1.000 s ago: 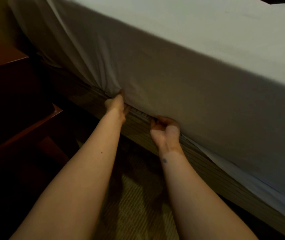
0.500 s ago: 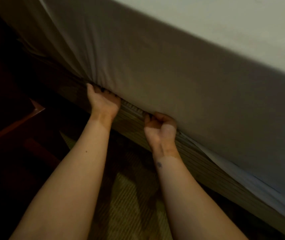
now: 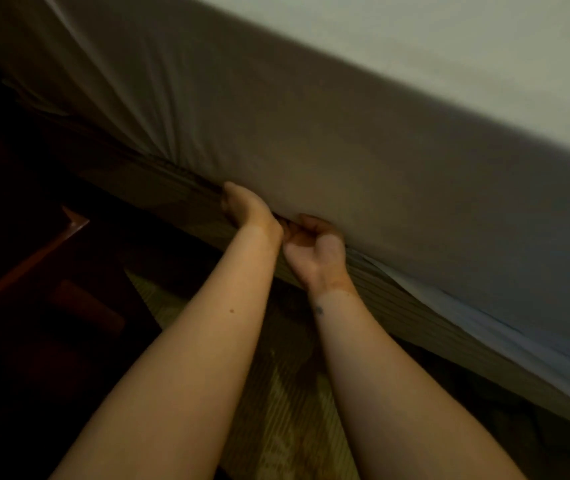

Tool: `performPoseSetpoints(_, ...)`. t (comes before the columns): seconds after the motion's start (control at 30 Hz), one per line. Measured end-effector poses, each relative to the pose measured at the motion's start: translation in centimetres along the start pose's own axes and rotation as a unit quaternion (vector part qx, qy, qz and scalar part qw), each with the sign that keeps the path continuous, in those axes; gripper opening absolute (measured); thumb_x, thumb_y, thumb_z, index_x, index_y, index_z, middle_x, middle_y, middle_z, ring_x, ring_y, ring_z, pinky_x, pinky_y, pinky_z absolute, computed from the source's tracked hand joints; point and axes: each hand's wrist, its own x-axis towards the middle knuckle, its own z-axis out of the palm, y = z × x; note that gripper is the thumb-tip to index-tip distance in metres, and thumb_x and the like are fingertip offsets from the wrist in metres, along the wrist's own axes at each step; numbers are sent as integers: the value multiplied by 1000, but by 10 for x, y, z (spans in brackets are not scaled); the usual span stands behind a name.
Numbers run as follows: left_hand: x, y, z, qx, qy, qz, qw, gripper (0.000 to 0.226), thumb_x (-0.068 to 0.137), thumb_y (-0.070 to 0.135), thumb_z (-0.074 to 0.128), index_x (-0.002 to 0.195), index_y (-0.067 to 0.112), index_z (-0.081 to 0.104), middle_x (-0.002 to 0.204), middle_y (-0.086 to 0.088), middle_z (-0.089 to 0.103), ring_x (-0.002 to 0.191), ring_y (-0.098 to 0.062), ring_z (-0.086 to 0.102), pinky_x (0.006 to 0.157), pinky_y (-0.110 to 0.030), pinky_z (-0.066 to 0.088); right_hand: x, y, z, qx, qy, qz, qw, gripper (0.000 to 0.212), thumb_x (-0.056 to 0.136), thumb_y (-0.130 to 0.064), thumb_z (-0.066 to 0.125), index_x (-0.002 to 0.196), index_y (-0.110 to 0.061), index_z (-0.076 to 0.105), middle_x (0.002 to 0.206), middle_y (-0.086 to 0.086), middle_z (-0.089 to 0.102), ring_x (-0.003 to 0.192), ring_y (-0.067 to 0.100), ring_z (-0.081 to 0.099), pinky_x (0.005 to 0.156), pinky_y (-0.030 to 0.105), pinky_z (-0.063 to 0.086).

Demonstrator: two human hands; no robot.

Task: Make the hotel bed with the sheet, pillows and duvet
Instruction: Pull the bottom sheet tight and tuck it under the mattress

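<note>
The white sheet (image 3: 363, 161) is stretched over the top and side of the mattress. Both hands are at the seam where the mattress meets the striped bed base (image 3: 179, 199). My left hand (image 3: 247, 211) lies edge-on along that seam, its fingers pressed flat against the sheet's lower edge. My right hand (image 3: 313, 249) sits right beside it, palm up, with fingers curled round the sheet's bottom edge under the mattress. Their fingertips are hidden in the gap. To the right, a loose strip of sheet (image 3: 484, 317) hangs out over the base.
A dark wooden nightstand (image 3: 44, 244) stands close on the left, its corner near my left forearm. Patterned carpet (image 3: 276, 410) runs between it and the bed. The bed base continues down to the right edge of the view.
My left hand has slid right along the seam and now sits next to my right hand. The right hand has stayed at the mattress edge. The view has moved closer.
</note>
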Motion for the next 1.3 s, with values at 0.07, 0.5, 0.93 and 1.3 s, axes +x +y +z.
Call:
performPoseSetpoints(0.07, -23, -15, -2, 14, 3, -26, 1000, 48, 97, 39, 34, 138, 19, 45, 134, -11, 54, 110, -31, 59, 97, -45, 48, -19, -13, -9, -17, 13, 32, 999, 37, 84, -1, 44, 119, 5, 55, 132, 27, 52, 128, 37, 47, 104, 48, 41)
performPoseSetpoints(0.5, -142, -96, 0, 170, -24, -156, 973, 43, 101, 24, 36, 142, 13, 37, 136, -12, 47, 111, -25, 53, 87, -30, 42, -107, -117, -85, -250, 269, 17, 930, 41, 99, -43, 38, 109, -9, 58, 109, 9, 66, 96, 25, 63, 76, 40, 52)
performPoseSetpoints(0.93, -188, -149, -6, 146, -160, -325, 921, 42, 101, 30, 30, 133, 10, 48, 134, -15, 53, 123, -30, 52, 102, -38, 40, -133, -173, -147, -82, 355, -161, 917, 12, 98, -17, 50, 90, -10, 56, 86, 7, 61, 69, 15, 59, 47, 21, 49)
performPoseSetpoints(1.3, -215, -184, 7, 107, -143, -292, 939, 45, 96, 47, 38, 130, 20, 52, 128, -9, 56, 114, -27, 54, 103, -42, 44, -182, -249, -154, 148, 180, -185, 954, 65, 95, -48, 45, 141, -3, 36, 141, 27, 43, 128, 43, 45, 108, 56, 36)
